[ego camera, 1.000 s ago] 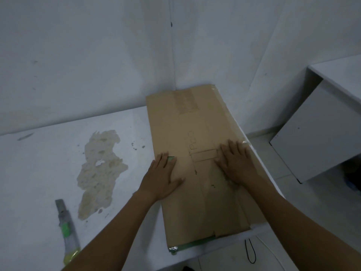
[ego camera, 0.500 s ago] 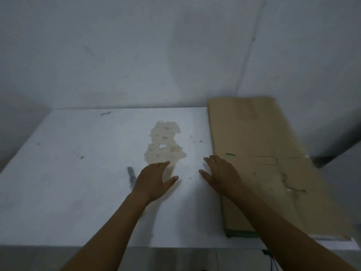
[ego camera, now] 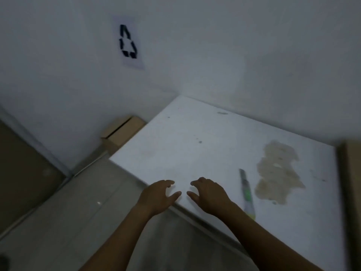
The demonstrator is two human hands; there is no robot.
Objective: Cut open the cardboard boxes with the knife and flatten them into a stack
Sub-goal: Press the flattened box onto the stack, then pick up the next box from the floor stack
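Cardboard is what the task needs next, and one unopened cardboard box [ego camera: 121, 132] stands on the floor [ego camera: 68, 212] at centre left of the frame, against the wall and just beside the far left corner of the white surface [ego camera: 195, 143]. The left hand [ego camera: 159, 194] and the right hand [ego camera: 209, 194] hover side by side over the near left edge of the surface. Their fingers [ego camera: 169, 182] are loosely curved and a little spread, and they hold nothing. I judge that the step in hand is to fetch this box. To do it well, both hands should take it from its two sides, lift it over the corner and set it in the bare middle of the surface, not at the rim. The knife [ego camera: 246, 192] lies just right of the right hand, with its lower end close to the near edge, so a careless sweep of the forearm could push it off. It is better to take it only after the box is set down. Right of the knife is a brown stain [ego camera: 277, 171], and the flattened cardboard [ego camera: 353, 173] lies at the right border of the frame, which leaves wide room between for cutting. The picture is blurred, so I cannot tell whether the box is taped.
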